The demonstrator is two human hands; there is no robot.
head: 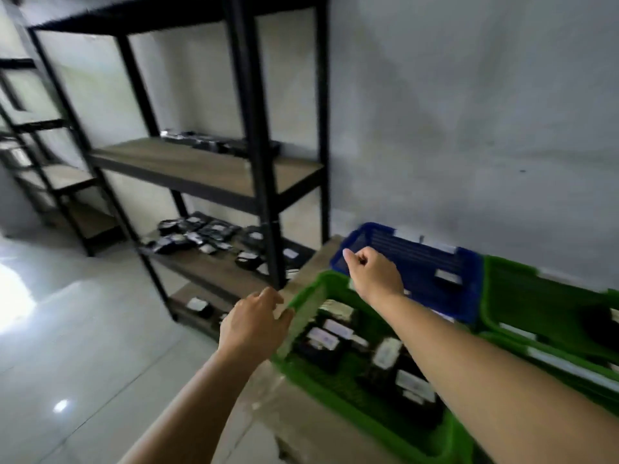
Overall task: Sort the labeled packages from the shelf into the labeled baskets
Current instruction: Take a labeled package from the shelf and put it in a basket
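- The left hand [253, 321] is held out low, just beside the near corner of the near green basket [303, 318]. Its fingers are loosely curled and nothing is held in it.
- The right hand [373, 272] is stretched out over the far end of the same basket, close to the blue basket [470, 289]. Its fingers are curled in like a loose fist. No package can be seen in it, but the picture is blurred, so that cannot be told for sure.
- Dark packages with white labels [331, 336] are seen lying inside the near green basket.
- A second green basket [495, 299] is placed to the right of the blue one.
- The baskets are set on a low brown surface [318, 259].
- A black shelf [258, 145] is seen on the left.
- More dark packages [201, 234] are spread over its lower board, and a few are left at the back of the board above.
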